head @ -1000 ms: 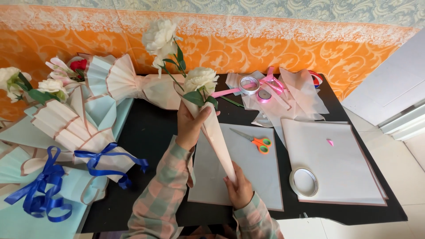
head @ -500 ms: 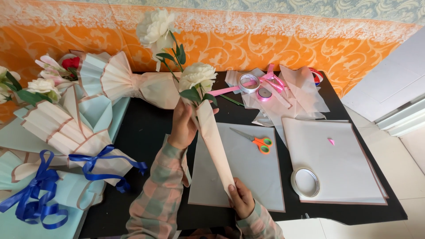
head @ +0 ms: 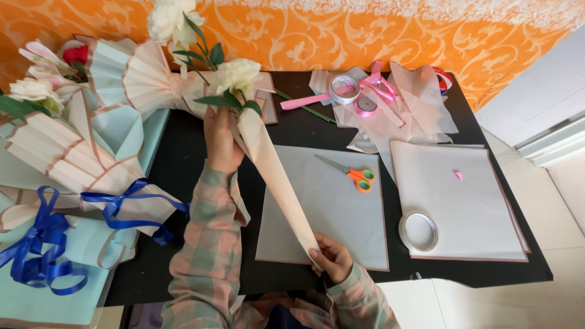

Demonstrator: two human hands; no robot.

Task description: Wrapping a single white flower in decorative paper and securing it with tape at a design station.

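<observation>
The left hand [head: 220,141] is closed around the upper end of a paper cone [head: 274,176], just under a white flower [head: 236,76] with green leaves that comes out of the top. The right hand [head: 330,257] pinches the lower tip of the same cone with its fingers. The cone is cream-pink and narrow, and it is tilted, with the flower end raised toward the wall and the tip low near the front edge of the table [head: 304,128]. It is held above a grey sheet [head: 332,210], which lies flat on the black table.

Orange scissors [head: 356,175] lie on that sheet, to the right of the cone. A stack of sheets [head: 463,213] lies further right, and a tape roll [head: 418,231] rests on its lower left corner. Pink ribbon [head: 365,91] and loose wrapping pieces are at the far side of the table. On the left lie finished bouquets [head: 91,134] in pleated paper, some tied with blue ribbon [head: 42,244].
</observation>
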